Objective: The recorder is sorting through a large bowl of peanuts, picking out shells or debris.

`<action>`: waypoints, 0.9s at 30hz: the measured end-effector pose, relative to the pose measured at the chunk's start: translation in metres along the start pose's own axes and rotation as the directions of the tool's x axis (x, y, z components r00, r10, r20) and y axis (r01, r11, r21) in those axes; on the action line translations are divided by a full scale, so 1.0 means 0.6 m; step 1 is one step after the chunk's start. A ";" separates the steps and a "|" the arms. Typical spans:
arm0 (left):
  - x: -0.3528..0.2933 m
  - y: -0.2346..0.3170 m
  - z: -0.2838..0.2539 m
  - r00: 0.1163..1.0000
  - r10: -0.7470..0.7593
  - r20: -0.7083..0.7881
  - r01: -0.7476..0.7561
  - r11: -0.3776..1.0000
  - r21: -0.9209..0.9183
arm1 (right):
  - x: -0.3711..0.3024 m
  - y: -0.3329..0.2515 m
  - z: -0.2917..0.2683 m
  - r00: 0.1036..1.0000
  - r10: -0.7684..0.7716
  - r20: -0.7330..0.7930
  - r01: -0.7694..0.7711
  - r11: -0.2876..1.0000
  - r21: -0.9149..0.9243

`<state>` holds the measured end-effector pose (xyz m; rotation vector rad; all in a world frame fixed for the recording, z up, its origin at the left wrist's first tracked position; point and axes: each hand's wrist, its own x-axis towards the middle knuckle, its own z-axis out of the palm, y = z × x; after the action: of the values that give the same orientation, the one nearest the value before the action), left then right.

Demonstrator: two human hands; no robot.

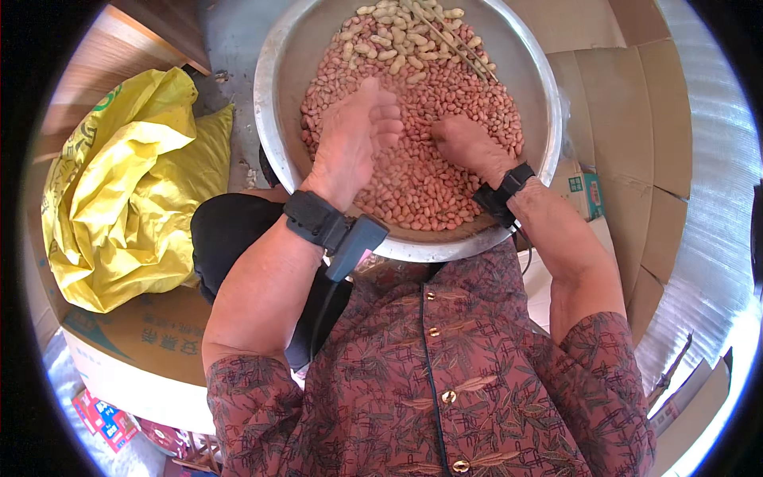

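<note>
Nearest is a patterned shirt with a row of buttons; beyond it, a dark band sits on each wrist, left and right; then comes the near rim of a metal basin, with red shelled peanuts spread across its floor; the left hand hangs over the left part of them, loosely open, fingers slightly bent and pointing right, with nothing visible in it; the right hand is curled, knuckles up, its fingertips down at the red peanuts, and I cannot tell whether it grips any; the unshelled peanuts lie past both hands, toward the far side of the basin, the left hand being the nearer; their long axes point every way, while thin twigs across them slant from far left to near right; counted, there are two hands, two wrist bands, one basin, and at least two twigs, with both sorts of peanut too many to number; farther out are one yellow bag at left and brown cardboard at right.
</note>
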<state>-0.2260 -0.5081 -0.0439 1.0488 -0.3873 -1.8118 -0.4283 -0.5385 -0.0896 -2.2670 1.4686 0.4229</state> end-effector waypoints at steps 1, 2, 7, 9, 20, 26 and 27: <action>0.005 -0.002 -0.004 1.000 -0.021 0.017 0.021 1.000 0.015 | -0.003 0.004 -0.002 1.000 0.001 0.000 -0.001 1.000 0.000; 0.008 -0.003 -0.006 0.999 -0.042 0.035 0.041 0.999 0.030 | -0.008 0.011 -0.007 0.998 -0.037 -0.048 0.040 0.997 0.061; 0.010 -0.009 0.009 0.998 -0.055 -0.025 0.056 0.998 0.005 | -0.019 -0.001 -0.069 0.963 -0.015 -0.267 0.112 0.930 0.351; 0.010 -0.009 0.013 0.996 -0.086 -0.036 0.085 0.996 -0.014 | -0.022 -0.032 -0.101 0.937 -0.119 -0.329 0.325 0.648 0.688; 0.008 0.013 -0.002 0.998 0.059 -0.022 -0.060 0.996 -0.070 | 0.051 0.028 -0.010 0.974 -0.094 -0.204 0.174 0.889 0.423; 0.008 0.028 -0.001 0.996 0.041 -0.082 -0.048 0.996 -0.080 | 0.060 0.003 0.001 0.987 -0.094 -0.127 0.133 0.930 0.343; 0.009 0.029 -0.003 0.996 0.043 -0.084 -0.050 0.996 -0.080 | 0.061 -0.002 -0.002 0.988 -0.104 -0.115 0.137 0.934 0.329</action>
<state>-0.2154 -0.5206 -0.0363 1.0452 -0.2829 -1.7231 -0.4123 -0.5677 -0.1052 -2.1088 1.3197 0.0202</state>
